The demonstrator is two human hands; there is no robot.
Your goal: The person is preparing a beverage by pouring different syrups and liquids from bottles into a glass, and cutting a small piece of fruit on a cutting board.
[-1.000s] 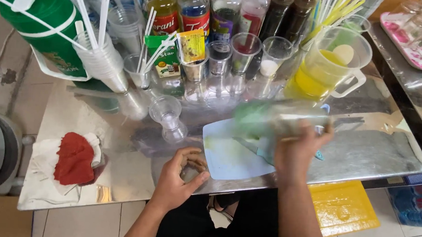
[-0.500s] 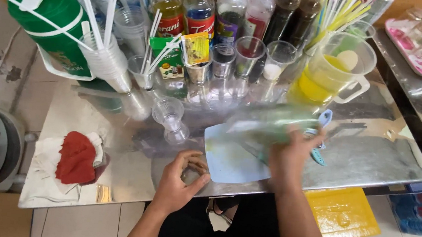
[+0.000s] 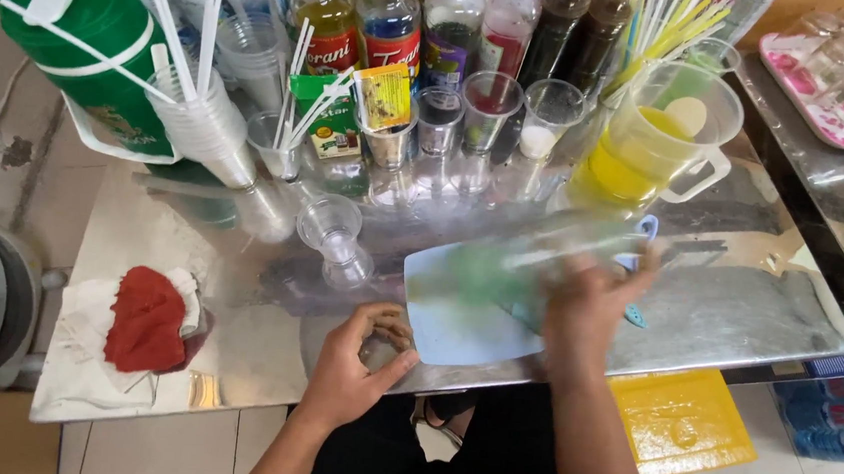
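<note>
Steel counter (image 3: 736, 322) crowded with bottles at twelve o'clock; right hand (image 3: 587, 305) grips a blurred green shaker (image 3: 530, 266) over the blue board (image 3: 456, 320); left hand (image 3: 357, 362) curls loosely at six, contents hidden.

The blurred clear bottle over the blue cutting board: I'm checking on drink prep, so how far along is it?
Done: an empty plastic cup stands out on the steel table. In hand: the right hand holds the motion-blurred bottle sideways over the blue cutting board; the left hand cups something small. Left: the cup is not yet filled.
</note>
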